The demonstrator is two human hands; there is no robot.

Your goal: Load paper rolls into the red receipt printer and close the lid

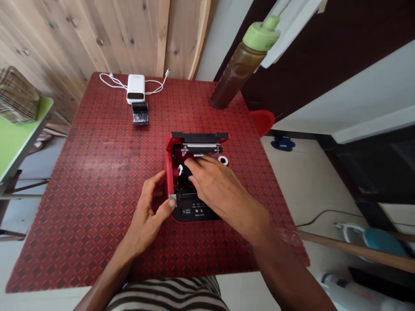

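Observation:
A small red-and-black machine, apparently a compact printer point(197, 211), sits on the table with its lid point(204, 138) raised and a roller showing beneath it. My left hand point(152, 207) holds its left side, thumb on the grey front corner and fingers along the red wall. Inside the open compartment, my right hand point(214, 181) curls over a black roll point(184, 172) with a white core; its fingertips are partly hidden. Another white ring-shaped end point(223, 160) shows just beyond my right knuckles; whether it belongs to the same roll I cannot tell.
The red patterned table point(97, 172) bears a white power bank point(136, 86) with a white cable, and a small black roll-like piece point(140, 114) beside it. A brown bottle point(240, 65) with a green cap stands at the back right. A red stool point(262, 122) is beyond the right edge.

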